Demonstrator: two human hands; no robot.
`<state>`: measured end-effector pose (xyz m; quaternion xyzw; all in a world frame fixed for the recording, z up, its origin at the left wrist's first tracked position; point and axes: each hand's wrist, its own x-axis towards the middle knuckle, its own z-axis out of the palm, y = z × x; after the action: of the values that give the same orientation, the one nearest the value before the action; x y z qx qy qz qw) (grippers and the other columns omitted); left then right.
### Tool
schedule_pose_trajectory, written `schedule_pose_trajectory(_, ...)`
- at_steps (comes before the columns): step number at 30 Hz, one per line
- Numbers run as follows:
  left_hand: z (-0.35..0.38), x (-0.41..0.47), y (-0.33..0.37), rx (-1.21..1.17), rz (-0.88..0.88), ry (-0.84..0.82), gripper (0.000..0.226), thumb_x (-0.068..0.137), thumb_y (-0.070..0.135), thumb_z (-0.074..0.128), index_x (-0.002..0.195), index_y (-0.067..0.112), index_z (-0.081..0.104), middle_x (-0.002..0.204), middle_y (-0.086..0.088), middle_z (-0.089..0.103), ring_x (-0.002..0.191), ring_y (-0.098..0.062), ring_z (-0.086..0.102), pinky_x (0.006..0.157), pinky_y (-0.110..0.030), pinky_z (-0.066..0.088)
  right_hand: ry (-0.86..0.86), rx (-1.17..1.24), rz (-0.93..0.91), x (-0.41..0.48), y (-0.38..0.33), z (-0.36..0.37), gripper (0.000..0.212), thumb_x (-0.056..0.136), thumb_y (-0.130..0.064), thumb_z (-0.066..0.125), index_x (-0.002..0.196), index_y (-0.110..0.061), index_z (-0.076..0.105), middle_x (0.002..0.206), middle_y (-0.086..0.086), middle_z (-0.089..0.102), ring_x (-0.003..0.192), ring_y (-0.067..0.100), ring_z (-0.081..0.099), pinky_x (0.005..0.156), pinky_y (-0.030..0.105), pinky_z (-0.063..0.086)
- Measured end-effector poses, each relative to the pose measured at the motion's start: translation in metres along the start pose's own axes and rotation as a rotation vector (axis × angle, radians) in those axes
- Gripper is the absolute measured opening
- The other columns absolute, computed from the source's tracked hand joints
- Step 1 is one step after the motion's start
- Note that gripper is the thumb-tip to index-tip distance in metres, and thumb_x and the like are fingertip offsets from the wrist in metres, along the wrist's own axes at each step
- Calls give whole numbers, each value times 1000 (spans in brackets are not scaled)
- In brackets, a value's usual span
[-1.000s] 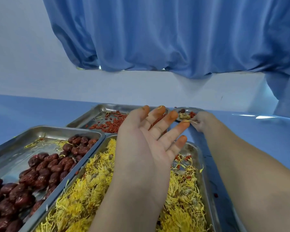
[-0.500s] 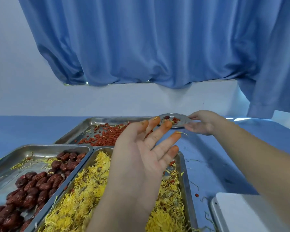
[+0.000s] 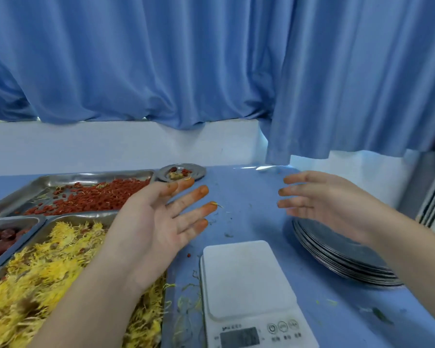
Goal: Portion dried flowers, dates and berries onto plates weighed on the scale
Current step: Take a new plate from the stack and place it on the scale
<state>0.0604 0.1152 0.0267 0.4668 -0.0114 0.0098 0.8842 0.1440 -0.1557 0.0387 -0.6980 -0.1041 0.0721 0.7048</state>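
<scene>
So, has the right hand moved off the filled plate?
Yes. The right hand has left the filled plate beside the berry tray and pulled rightward and nearer, now open above the stack of empty plates.

Blurred, unreadable lettering on the scale [image 3: 249,285]

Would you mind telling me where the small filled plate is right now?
In the head view the small filled plate sits far back on the table, left of centre, beside the berry tray's far right corner, just beyond the left hand.
</scene>
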Motion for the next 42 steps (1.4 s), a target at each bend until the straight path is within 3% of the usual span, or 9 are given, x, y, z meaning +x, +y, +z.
schedule_pose_trajectory(5,20,-8,-22,29,-37,-9,25,96,22,46,109,13,65,111,-11,73,100,-35,70,82,-44,48,133,-456,-112,-46,23,-44,14,85,-13,68,97,-21,68,95,4,72,88,21,69,83,37,54)
schedule_pose_trajectory(8,31,-13,-32,25,-65,-14,24,95,22,46,106,12,64,111,-11,73,100,-36,70,81,-43,49,218,-769,-222,-58,42,-60,20,86,-13,66,94,-32,63,98,-10,68,91,6,64,84,20,46)
schedule_pose_trajectory(11,37,-19,-41,18,-87,-6,24,95,21,45,106,12,64,112,-12,72,100,-36,70,80,-43,49,159,-1078,-256,-65,56,-71,19,86,-24,65,104,-30,61,103,-15,63,92,2,58,78,10,39)
schedule_pose_trajectory(13,36,-22,-46,24,-80,11,23,95,21,45,106,12,63,112,-12,72,99,-35,70,81,-43,49,99,-1203,-271,-70,61,-76,18,88,-28,62,105,-31,60,99,-15,61,91,5,56,78,16,41)
schedule_pose_trajectory(19,28,-29,-57,-21,-52,112,20,95,22,45,101,14,63,112,-10,73,99,-33,71,86,-42,48,148,-1301,-332,-77,62,-72,12,77,-17,57,85,-25,60,74,-11,59,72,12,53,63,27,44)
schedule_pose_trajectory(26,15,-36,-61,-35,18,197,18,94,24,46,95,15,62,112,-9,72,101,-33,70,94,-43,46,234,-1293,-362,-79,60,-65,15,74,-17,60,89,-17,62,76,-2,64,73,22,57,65,36,51)
schedule_pose_trajectory(31,7,-43,-62,-73,51,191,20,93,28,45,93,17,62,110,-8,73,102,-32,70,82,-41,48,260,-1288,-374,-79,61,-63,14,74,-16,61,88,-16,62,76,-1,63,73,23,57,64,35,50)
schedule_pose_trajectory(37,-3,-48,-58,-117,55,192,20,91,30,45,92,18,62,105,-6,73,102,-29,70,83,-37,52,271,-1227,-432,-78,63,-65,20,73,-11,66,93,-14,67,82,-2,67,79,20,60,70,34,52)
schedule_pose_trajectory(42,-4,-48,-58,-158,44,217,20,90,30,47,94,18,63,104,-5,73,99,-29,71,82,-39,49,319,-1247,-655,-79,65,-67,18,75,0,72,88,-12,74,76,-2,62,78,27,60,63,35,50)
